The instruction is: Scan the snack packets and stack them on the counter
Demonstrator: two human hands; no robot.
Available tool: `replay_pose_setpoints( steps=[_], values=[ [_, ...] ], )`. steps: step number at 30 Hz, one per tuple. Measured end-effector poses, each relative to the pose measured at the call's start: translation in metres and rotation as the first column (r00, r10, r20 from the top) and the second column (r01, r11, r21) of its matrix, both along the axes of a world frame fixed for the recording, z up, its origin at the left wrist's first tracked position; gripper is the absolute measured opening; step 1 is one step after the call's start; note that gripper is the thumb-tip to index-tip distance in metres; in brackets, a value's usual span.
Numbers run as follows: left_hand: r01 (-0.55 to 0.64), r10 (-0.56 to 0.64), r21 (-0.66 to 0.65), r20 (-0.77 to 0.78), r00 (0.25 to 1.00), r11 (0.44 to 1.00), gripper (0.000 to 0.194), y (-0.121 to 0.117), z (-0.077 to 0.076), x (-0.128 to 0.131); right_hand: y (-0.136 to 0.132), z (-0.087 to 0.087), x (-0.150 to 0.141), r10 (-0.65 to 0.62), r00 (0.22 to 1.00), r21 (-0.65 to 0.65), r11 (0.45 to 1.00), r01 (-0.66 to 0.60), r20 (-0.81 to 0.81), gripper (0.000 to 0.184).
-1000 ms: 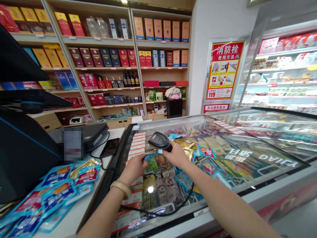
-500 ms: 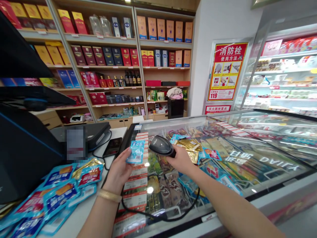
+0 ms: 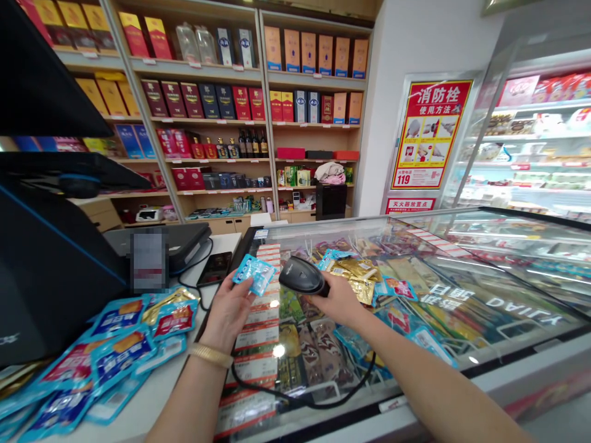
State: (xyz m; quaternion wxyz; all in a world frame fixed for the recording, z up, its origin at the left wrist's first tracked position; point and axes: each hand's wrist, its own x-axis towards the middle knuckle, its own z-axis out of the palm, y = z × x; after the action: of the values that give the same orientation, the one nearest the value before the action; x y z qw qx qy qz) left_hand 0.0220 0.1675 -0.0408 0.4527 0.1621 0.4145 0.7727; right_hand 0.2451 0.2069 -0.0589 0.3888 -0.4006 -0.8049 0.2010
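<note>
Over the near left edge of the glass-topped freezer, my left hand (image 3: 232, 309) grips a small light-blue snack packet (image 3: 255, 274) by its lower left side. My right hand (image 3: 338, 298) is wrapped round the handle of a black barcode scanner (image 3: 302, 275), whose head points left at the packet, a small gap apart. The scanner's black cable (image 3: 318, 406) loops down across the glass. Gold packets (image 3: 357, 274) and blue packets lie on the glass beyond my right hand. A pile of blue and red snack packets (image 3: 124, 351) spreads over the counter left of my left wrist.
A phone (image 3: 215, 269) lies on the white counter beside a dark machine (image 3: 184, 246). The black checkout terminal (image 3: 46, 264) fills the left side. Price labels (image 3: 258, 344) line the freezer's left edge. Shelves of boxed bottles (image 3: 207, 101) stand behind; a lit fridge (image 3: 545, 141) is at the right.
The packet in my left hand has tilted, its right side now lower. My right hand keeps the scanner in nearly the same place. The whole view has shifted slightly.
</note>
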Motion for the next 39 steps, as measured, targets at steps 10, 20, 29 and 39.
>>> replay_pose_setpoints(
  steps=[10,20,29,39],
  values=[
    [-0.072,0.075,0.045,-0.07,0.995,0.996,0.03,0.0037,-0.0085,-0.0046,-0.0041,0.003,-0.0007,0.016,0.999,-0.013,1.0,-0.015,0.031,0.024],
    [-0.085,0.087,0.028,-0.091,0.992,0.996,0.031,0.004,-0.0082,-0.0031,-0.004,0.0013,-0.0008,0.001,0.995,0.006,1.0,-0.001,0.102,0.025],
    [-0.084,0.086,0.026,-0.108,0.99,0.996,0.031,0.0036,-0.0081,-0.0031,-0.0038,0.0019,-0.0007,0.004,0.993,-0.009,1.0,-0.003,0.119,0.026],
    [-0.092,0.095,0.036,-0.099,0.991,0.995,0.034,0.003,-0.0075,-0.0018,-0.0044,0.0016,-0.0012,0.012,0.995,-0.013,1.0,-0.01,0.1,0.026]
  ],
)
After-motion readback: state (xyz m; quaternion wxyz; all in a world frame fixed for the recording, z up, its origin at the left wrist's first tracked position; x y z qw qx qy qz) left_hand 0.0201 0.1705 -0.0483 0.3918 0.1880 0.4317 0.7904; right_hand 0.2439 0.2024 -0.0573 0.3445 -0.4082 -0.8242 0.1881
